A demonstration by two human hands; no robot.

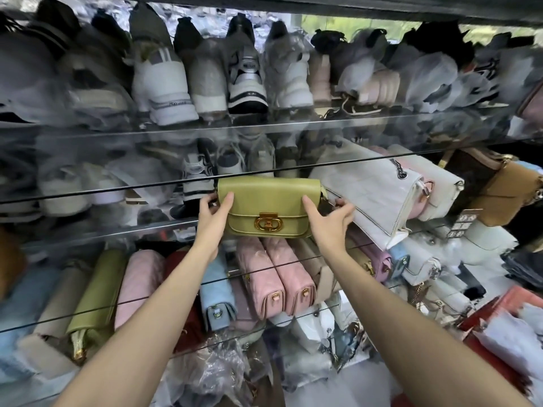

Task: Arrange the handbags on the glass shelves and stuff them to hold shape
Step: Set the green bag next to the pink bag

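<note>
Tiered glass shelves (293, 124) fill a crowded shop display: plastic-wrapped sneakers (164, 83) on the far upper tier, pink quilted bags (276, 280) lower and nearer. The left hand (213, 214) and right hand (330, 218) grip the ends of a green handbag (269, 207), upright at the middle shelf, just left of a tilted white bag (373, 195). Reflections and wrapping blur the left side.

Two hands: left hand (214, 214), right hand (332, 218). One green bag (269, 207) stands between them, with one gold clasp (266, 223). A second green bag (97, 295) lies on the lower shelf. Two pink quilted bags (276, 277) lie side by side below. One blue bag (217, 301). One white quilted bag (373, 192). Sneakers (164, 83) on the top shelf are too crowded to count.
</note>
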